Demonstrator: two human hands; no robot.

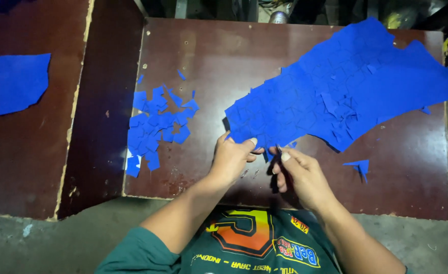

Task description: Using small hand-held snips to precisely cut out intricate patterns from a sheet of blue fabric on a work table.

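Observation:
A large blue sheet (345, 86), scored into many small shapes, lies across the right half of a dark red-brown table (219, 61). My left hand (232, 157) pinches the sheet's near left edge between thumb and fingers. My right hand (300, 175) grips a small blue piece (278, 151) at the same edge, just right of the left hand. A pile of several small blue cut pieces (158, 124) lies on the table to the left of my hands.
A second blue sheet (10, 83) rests on a lower table at the far left, across a dark gap (107, 101). One loose blue scrap (358, 166) lies near the table's front right. Dark clutter lines the far edge.

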